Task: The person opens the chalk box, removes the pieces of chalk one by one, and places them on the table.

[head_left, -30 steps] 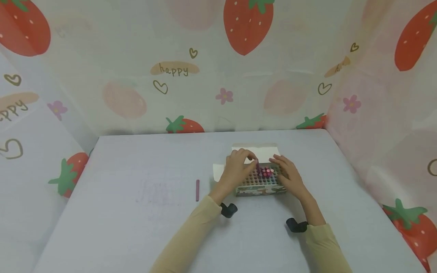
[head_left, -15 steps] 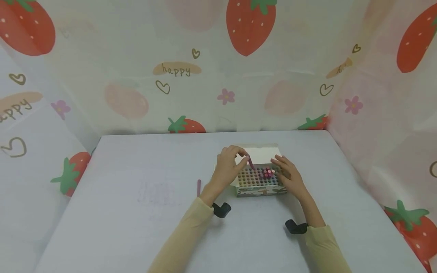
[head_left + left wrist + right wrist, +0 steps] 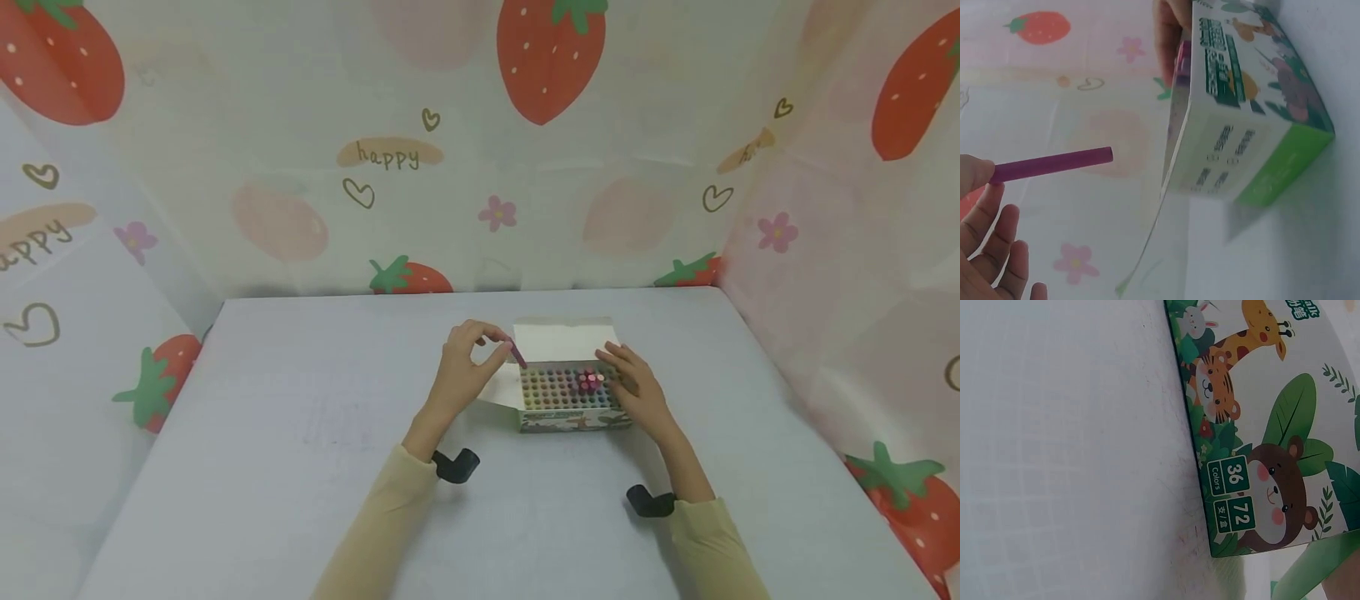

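My left hand pinches a purple chalk stick between thumb and fingertips, just left of the chalk box. The stick slants down toward the box's back left corner. Rows of coloured chalk ends fill the open box, and a small cluster of pink and purple sticks stands higher than the rest. At the box's right end my right hand rests with its fingers loosely spread over the edge. Only a sliver of that hand appears in the right wrist view.
The box's white lid is folded back behind it, and a side flap sticks out to the left. Faint purple marks show on the white table. A strawberry-print curtain surrounds the table's back and sides.
My left hand has lifted the purple chalk from beside the raised cluster and carried it left. Another chalk stick on the table is now hidden behind my left wrist. The right hand stays put.
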